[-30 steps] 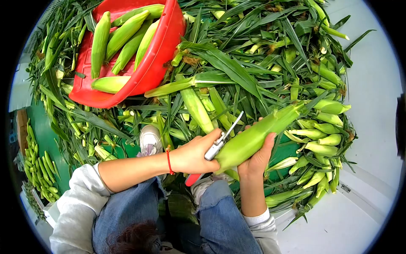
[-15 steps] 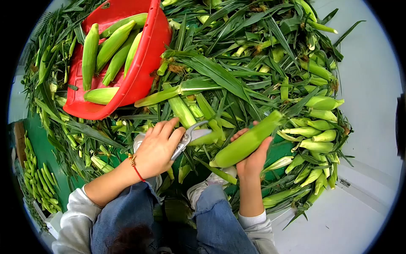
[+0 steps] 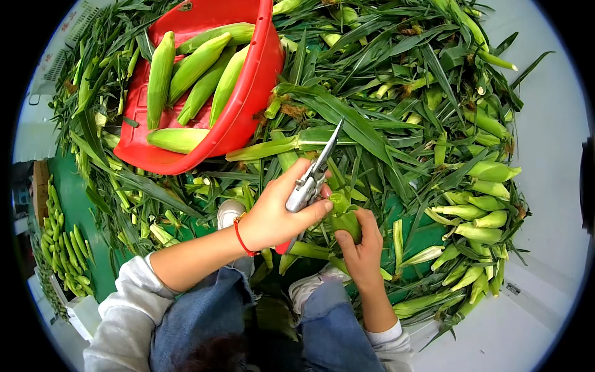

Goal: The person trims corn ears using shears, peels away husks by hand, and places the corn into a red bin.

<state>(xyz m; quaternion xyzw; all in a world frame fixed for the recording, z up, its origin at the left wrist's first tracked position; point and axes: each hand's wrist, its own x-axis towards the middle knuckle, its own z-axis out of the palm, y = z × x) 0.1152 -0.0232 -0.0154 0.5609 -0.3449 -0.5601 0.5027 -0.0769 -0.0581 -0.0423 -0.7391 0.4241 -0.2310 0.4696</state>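
Note:
My left hand [image 3: 273, 211], a red string round its wrist, is closed round metal pruning shears [image 3: 302, 193]. Their blades point up and to the right, and a red handle end shows below the hand. Right beside it, my right hand [image 3: 364, 253] grips a green corn ear [image 3: 346, 223] in its husk. The ear is seen nearly end-on, so its length is foreshortened. My left fingertips are at the ear's upper end, partly hidden by the shears.
A red basin [image 3: 263, 80] with several husked ears stands at the upper left. Cut leaves and stalks [image 3: 372, 118] surround the hands. More ears [image 3: 480, 232] are piled at the right, and others [image 3: 62, 248] lie at the far left.
My left hand, with the shears, has moved right and up to the ear. The ear in my right hand has turned from lying slantwise to nearly end-on. The whole view has shifted slightly.

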